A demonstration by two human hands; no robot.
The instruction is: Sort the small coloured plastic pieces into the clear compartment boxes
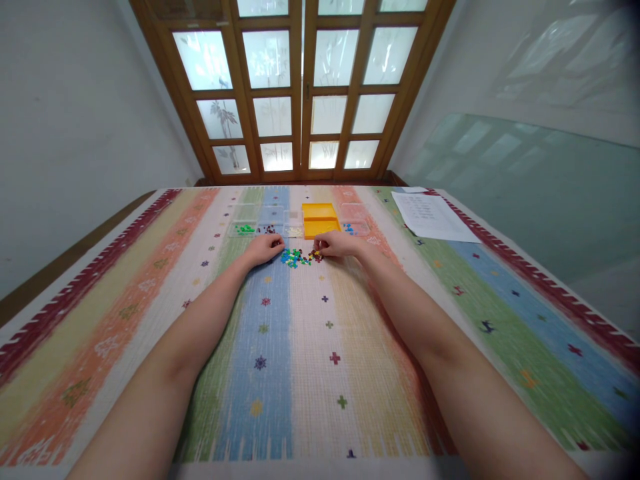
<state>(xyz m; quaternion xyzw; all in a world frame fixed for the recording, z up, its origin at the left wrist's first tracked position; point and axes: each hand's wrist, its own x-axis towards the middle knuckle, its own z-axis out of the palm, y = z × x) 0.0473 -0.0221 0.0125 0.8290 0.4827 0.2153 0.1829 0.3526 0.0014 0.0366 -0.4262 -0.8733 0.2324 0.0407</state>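
A small heap of mixed coloured beads (299, 257) lies on the striped cloth (310, 347). My left hand (264, 249) rests at the heap's left edge, fingers curled and pinched together at the beads. My right hand (334, 245) sits at the heap's right edge, fingertips pinched on the beads. What either hand holds is too small to make out. Just beyond the hands stands a row of clear little boxes: one with green beads (245, 229), one with dark beads (269, 229), one with pale beads (294, 231), one with blue beads (350, 229). A yellow tray (320, 219) stands among them.
A white printed sheet (431, 216) lies on the cloth at the far right. Wooden doors with frosted glass (295, 87) rise behind the table. A white wall stands to the left and a glass panel (525, 193) to the right.
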